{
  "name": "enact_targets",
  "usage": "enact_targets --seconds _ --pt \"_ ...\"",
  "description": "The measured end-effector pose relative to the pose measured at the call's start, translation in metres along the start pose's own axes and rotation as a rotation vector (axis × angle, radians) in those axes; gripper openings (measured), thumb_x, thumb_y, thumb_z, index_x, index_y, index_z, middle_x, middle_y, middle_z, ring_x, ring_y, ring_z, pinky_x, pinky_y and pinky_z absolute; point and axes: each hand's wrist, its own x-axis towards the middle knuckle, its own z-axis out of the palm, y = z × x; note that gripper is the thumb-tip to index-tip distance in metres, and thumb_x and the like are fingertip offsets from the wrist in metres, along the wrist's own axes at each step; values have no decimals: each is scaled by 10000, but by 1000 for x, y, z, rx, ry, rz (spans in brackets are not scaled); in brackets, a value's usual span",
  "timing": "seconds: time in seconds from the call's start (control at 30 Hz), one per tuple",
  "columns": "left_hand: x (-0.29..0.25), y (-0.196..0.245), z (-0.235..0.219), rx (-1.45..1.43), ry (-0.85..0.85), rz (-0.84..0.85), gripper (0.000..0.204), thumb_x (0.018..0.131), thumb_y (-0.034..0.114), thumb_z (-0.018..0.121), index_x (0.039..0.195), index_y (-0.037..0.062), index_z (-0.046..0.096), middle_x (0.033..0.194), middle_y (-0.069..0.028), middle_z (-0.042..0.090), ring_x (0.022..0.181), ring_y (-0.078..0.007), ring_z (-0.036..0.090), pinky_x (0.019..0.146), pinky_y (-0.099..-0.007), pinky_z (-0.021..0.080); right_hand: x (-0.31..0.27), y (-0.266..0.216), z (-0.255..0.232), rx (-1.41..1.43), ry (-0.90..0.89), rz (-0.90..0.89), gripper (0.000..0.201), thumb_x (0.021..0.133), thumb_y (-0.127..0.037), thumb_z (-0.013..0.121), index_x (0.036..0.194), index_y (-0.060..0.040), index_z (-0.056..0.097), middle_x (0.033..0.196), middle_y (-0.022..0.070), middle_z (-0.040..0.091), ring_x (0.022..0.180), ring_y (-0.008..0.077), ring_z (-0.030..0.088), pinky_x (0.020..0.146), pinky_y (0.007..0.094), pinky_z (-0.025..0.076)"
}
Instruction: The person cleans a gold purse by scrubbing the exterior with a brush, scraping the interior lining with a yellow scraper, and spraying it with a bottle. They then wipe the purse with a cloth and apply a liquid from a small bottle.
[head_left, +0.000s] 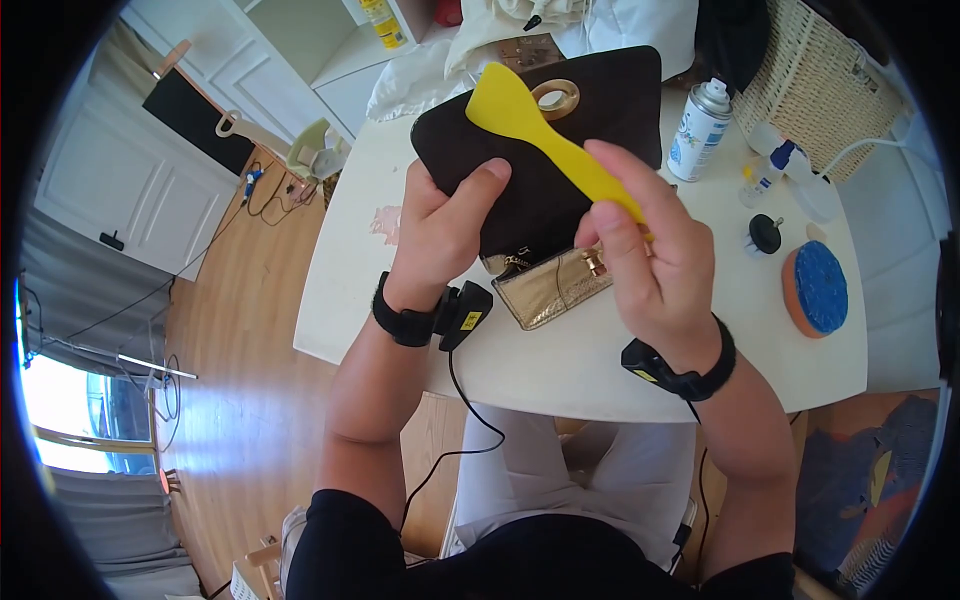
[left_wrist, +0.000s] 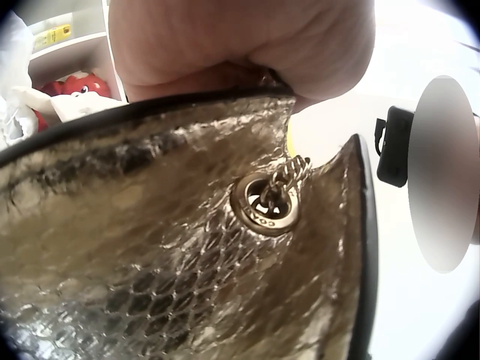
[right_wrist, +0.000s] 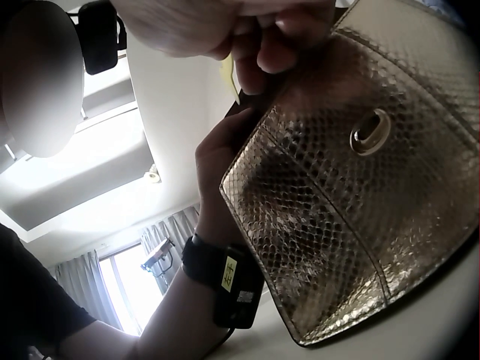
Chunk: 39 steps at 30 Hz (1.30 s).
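A handbag with gold snakeskin-textured leather (head_left: 555, 292) lies on the white table, its flap raised so the dark brown inner side (head_left: 540, 195) faces up. An oval ring (head_left: 556, 98) is set in the flap. My left hand (head_left: 440, 225) grips the flap's left edge, thumb on the dark side and fingers hidden behind. With my right hand (head_left: 655, 260) I hold a yellow spatula (head_left: 515, 108) by its handle, its broad blade over the flap. In the left wrist view, a chain (left_wrist: 289, 176) passes through a metal eyelet (left_wrist: 262, 214). The right wrist view shows the gold outer flap (right_wrist: 322, 202).
To the right on the table (head_left: 640, 375) stand a spray can (head_left: 697, 132), a blue-capped bottle (head_left: 768, 173), a black-topped container (head_left: 764, 236) and a blue-and-orange round pad (head_left: 820, 288). A woven basket (head_left: 815, 80) and white cloth (head_left: 425, 90) are at the back.
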Motion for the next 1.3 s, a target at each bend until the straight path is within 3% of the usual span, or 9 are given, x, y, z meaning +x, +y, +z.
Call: enact_targets --seconds 0.17,0.23,0.43,0.5,0.53,0.63,0.67,1.17,1.3 --pt "-2 1 1 66 2 62 257 972 36 577 1218 -28 609 1102 -56 689 994 -116 636 862 -280 526 2 0 1 12 33 18 389 1056 -164 531 1424 -42 549 770 26 677 609 31 516 585 190 427" --pt "-2 1 1 46 -16 43 242 972 37 575 1202 -29 611 1089 -49 686 987 -114 631 855 -282 523 -2 -1 5 -1 -95 -72 390 1059 -159 520 1431 -43 541 757 18 669 602 28 504 584 184 422" --pt "-3 2 6 97 12 103 221 972 32 564 1178 -27 615 1028 -28 678 913 -87 596 804 -253 499 1 -8 1 81 -74 106 400 1073 -179 485 1436 -14 517 752 36 663 616 38 516 590 189 432" --pt "-3 1 5 135 12 111 195 975 33 560 1153 -23 620 1007 -17 669 901 -82 589 788 -256 495 -1 -5 5 66 -131 -30 396 1078 -176 469 1435 -11 517 753 31 662 606 37 503 590 185 430" --pt "-3 1 5 154 13 115 183 977 34 558 1140 -22 622 997 -12 665 895 -79 585 780 -258 492 -1 -10 2 96 -108 28 367 1043 -100 536 1404 -45 561 855 69 699 679 117 659 632 236 517" --pt "-4 1 9 165 40 154 186 978 29 552 1143 -23 622 1009 -15 665 908 -78 584 788 -258 491 -1 -9 4 95 -82 10 369 1039 -95 543 1405 -46 561 863 73 703 673 117 659 630 239 520" --pt "-4 0 2 189 -24 124 198 979 23 546 1158 -26 615 1027 -23 664 927 -85 584 814 -262 492 -1 -7 8 46 -122 -46 389 1079 -177 473 1427 -14 527 745 29 659 605 36 502 589 188 427" --pt "-2 0 2 212 -13 129 182 975 19 540 1127 -28 628 990 -21 669 887 -87 582 777 -265 490 0 -5 9 32 -131 -65 378 1066 -166 500 1416 -30 544 761 27 672 607 33 523 586 187 433" --pt "-2 0 7 213 27 154 174 978 23 541 1119 -30 629 987 -22 673 883 -85 589 765 -265 493 0 -7 9 69 -71 -7 359 1028 -88 571 1385 -49 583 822 63 687 640 103 634 608 230 520"
